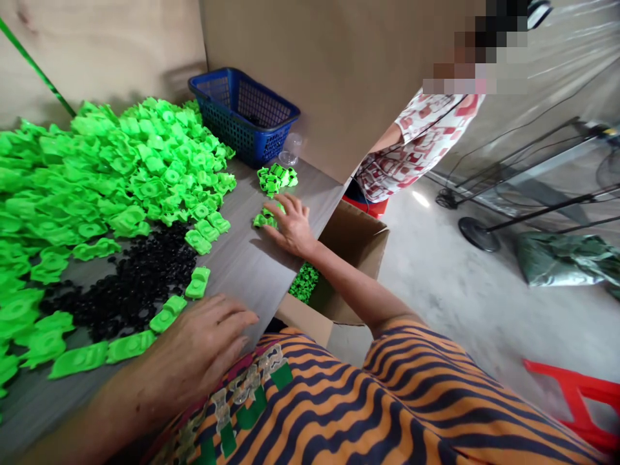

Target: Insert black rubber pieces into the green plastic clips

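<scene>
My right hand [292, 227] reaches over the tabletop near its right edge, fingers spread and curved over a few small green plastic parts with black bits [265, 218]. Just beyond its fingertips lies a small cluster of similar green and black parts [278, 177]. My left hand [213, 332] lies at the table's near edge with its fingers stretched out and nothing visible in them. Close beside it runs a line of green plastic pieces [167, 314], car-like in shape. Behind that line spreads a heap of small black parts [140, 278].
A large pile of green plastic pieces [121, 161] covers the table's left side. At the back stand a blue basket [242, 123] and a clear plastic cup [289, 155]. Below the right edge, a cardboard box [361, 258] holds green parts. Another person [411, 148] sits beyond the partition.
</scene>
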A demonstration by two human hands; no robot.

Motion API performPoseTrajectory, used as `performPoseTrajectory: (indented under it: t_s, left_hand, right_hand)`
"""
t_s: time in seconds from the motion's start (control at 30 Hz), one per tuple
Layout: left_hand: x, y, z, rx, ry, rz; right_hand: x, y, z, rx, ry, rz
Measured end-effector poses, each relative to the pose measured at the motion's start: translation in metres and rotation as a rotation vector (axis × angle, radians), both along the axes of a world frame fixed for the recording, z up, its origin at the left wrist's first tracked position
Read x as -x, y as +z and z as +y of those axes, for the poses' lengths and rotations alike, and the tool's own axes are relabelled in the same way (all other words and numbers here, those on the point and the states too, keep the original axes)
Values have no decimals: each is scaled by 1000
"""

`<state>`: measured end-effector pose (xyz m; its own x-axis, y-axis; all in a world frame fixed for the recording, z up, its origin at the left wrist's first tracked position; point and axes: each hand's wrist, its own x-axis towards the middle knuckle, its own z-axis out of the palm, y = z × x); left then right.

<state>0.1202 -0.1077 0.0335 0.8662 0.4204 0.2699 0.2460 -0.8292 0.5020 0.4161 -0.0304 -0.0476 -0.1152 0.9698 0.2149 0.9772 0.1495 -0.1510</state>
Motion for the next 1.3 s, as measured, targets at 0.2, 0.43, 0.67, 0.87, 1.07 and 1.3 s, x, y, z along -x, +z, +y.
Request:
performPoseTrajectory:
  t_s: [0.2, 0.43, 0.67, 0.87, 1.07, 1.3]
  left_hand:
    - [5, -3, 2, 3, -36, 61]
    - [10, -8, 5, 49, -44, 82]
    - [11, -8, 8, 33, -63, 67]
    - [8, -7, 4, 38, -52, 69]
    - [11, -10, 4, 35, -40, 108]
    - [11, -8, 4, 48, -39, 128]
  right_hand:
    - [47, 26, 41, 167, 75, -182]
    - [5, 30, 22, 271, 43, -187]
    - [-62, 40, -18, 102, -211, -75]
    - [-61, 50, 6, -2, -188, -45]
    - [-13, 62, 91, 25, -29, -106]
    - [16, 65, 141, 214, 3, -242]
